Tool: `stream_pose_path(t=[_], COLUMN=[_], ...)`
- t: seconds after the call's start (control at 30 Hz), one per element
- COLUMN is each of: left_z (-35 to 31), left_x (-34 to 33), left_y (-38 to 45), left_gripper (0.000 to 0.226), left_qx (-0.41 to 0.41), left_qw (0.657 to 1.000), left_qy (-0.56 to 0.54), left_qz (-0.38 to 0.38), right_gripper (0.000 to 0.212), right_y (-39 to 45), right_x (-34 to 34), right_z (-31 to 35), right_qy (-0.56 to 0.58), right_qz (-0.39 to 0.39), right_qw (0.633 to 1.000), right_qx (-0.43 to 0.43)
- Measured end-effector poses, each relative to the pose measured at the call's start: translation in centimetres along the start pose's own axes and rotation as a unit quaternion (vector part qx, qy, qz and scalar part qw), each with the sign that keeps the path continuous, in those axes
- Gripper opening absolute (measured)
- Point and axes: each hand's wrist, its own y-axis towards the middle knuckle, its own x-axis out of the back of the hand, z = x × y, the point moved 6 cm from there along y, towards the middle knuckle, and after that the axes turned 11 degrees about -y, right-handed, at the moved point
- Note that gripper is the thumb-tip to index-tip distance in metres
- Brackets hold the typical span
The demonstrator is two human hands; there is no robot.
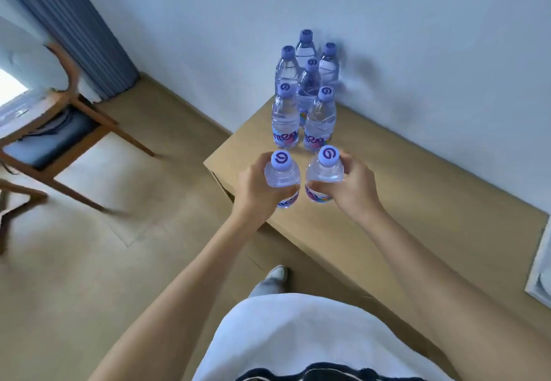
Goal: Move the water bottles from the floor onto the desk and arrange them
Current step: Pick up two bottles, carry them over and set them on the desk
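Fingers point(320, 187) of our right hand point(353, 190) are curling round one water bottle point(325, 176) while our left hand point(256, 190) is gripping another bottle point(282, 178), both upright, side by side at the near end of the desk point(417, 201), just before six standing bottles point(304, 94).

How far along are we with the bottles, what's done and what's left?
Done: six bottles stand upright in a cluster at the desk's far end by the wall. In hand: the left hand and right hand each grip one bottle above the desk's near corner. Left: set both down; no bottles visible on the floor.
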Motion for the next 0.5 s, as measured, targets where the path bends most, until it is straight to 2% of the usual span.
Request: stream_pose_path(t=[0.13,0.37,0.5], left_z=[0.5,1.0,1.5], left_x=[-0.1,-0.8,-1.0], left_y=[5.3,11.0,12.4], left_gripper=[0.055,0.051,0.047], left_qx=[0.027,0.029,0.021], left_qw=[0.998,0.993,0.991], left_qy=[0.006,0.021,0.028], left_qz=[0.050,0.114,0.128], right_gripper=[0.054,0.054,0.055], right_y=[3.5,6.9,6.8], right_x=[-1.2,-3.1,-3.2], right_z=[0.6,-0.1,-1.4], right_qy=[-0.009,-0.030,0.011], right_qz=[-0.040,-0.062,-0.101], right_qw=[0.999,0.993,0.986], right_qx=[-0.034,-0.099,-0.133])
